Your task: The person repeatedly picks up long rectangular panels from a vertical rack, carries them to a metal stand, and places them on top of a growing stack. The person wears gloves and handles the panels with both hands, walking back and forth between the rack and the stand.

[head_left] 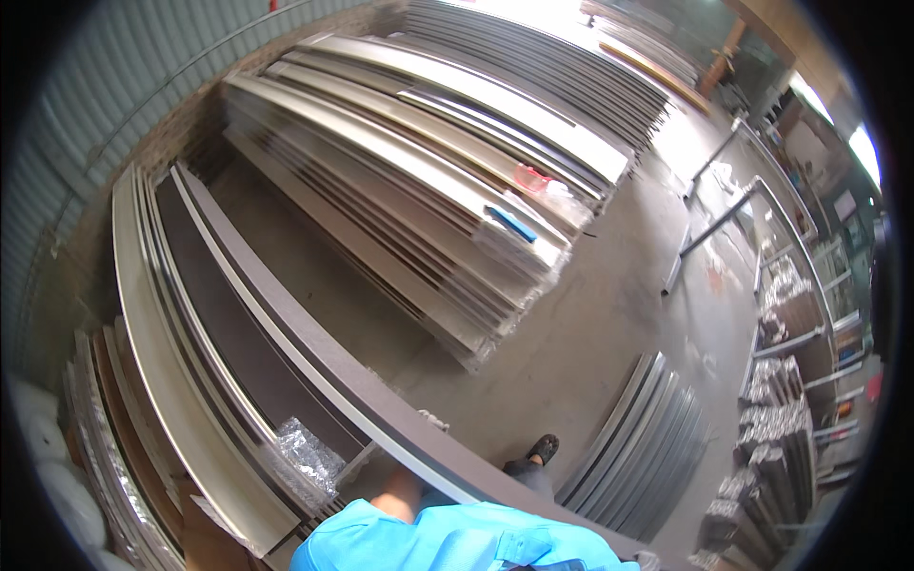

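While my blue sleeve hides both hands, I cannot tell their grip; one bare forearm passes under the long brown profile, which crosses the stacked lengths beside it.

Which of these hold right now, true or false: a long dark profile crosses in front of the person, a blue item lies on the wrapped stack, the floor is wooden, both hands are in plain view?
1. A long dark profile crosses in front of the person. True.
2. A blue item lies on the wrapped stack of profiles. True.
3. The floor is wooden. False: it is bare grey concrete.
4. Both hands are in plain view. False: only a bare forearm and blue sleeve show; the hands are hidden.
5. A sandalled foot stands on the floor. True.
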Demonstrator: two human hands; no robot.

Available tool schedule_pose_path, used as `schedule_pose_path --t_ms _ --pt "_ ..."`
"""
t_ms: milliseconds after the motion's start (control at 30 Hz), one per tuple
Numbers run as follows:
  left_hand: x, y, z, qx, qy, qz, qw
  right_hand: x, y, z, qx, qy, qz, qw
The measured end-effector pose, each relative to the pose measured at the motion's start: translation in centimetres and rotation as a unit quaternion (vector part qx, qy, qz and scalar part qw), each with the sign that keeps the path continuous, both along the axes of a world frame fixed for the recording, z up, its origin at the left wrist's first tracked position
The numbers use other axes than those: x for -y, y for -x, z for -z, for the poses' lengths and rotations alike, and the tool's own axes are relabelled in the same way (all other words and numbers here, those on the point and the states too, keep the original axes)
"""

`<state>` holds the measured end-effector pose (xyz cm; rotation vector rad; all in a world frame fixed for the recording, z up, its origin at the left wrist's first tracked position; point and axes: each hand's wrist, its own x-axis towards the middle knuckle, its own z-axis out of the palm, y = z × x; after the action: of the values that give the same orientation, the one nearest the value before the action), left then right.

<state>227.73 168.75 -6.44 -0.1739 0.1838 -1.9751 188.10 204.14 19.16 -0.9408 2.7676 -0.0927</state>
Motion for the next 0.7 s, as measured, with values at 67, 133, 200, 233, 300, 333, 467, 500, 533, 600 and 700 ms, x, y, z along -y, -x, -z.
schedule_pose_path --t_ms 67,133,200,233,300,333,467,500,533,600,700 --pt "0.6 3.1 -1.6 0.011 -0.013 0.006 1.000 -2.7 1.2 0.1 -0.033 0.023 0.010 0.999" --pt "1.9 6.6 -3.6 0.022 -0.015 0.007 1.000 -4.9 3.1 0.6 -0.070 0.043 0.016 0.996" --pt "3.0 10.9 -5.5 0.022 -0.009 0.015 1.000 -7.4 5.1 1.4 -0.105 0.059 0.019 0.993" --pt "3.5 13.1 -6.5 0.020 0.000 0.025 0.999 -8.9 6.2 1.9 -0.116 0.070 0.020 0.991" --pt "4.4 18.4 -8.8 0.009 0.049 0.050 0.998 -11.1 8.7 2.7 -0.139 0.084 0.017 0.987" --pt "5.2 21.3 -10.3 0.000 0.097 0.063 0.993 -11.6 9.9 2.9 -0.148 0.090 0.015 0.985" --pt "7.4 33.9 -16.2 -0.078 0.260 0.112 0.956 -10.8 14.5 -0.3 -0.174 -0.012 0.056 0.983" --pt "7.9 36.9 -17.7 -0.093 0.293 0.121 0.944 -9.9 16.2 -2.6 -0.109 -0.044 0.049 0.992" --pt "8.6 39.7 -19.1 -0.111 0.327 0.129 0.930 -8.6 17.7 -5.2 -0.016 -0.105 0.071 0.992" --pt "9.7 44.9 -21.3 -0.146 0.373 0.145 0.905 -4.5 22.2 -10.6 0.256 -0.024 0.106 0.961" --pt "11.6 51.5 -23.4 -0.185 0.406 0.170 0.879 8.0 27.5 -12.4 0.187 0.274 -0.020 0.943"
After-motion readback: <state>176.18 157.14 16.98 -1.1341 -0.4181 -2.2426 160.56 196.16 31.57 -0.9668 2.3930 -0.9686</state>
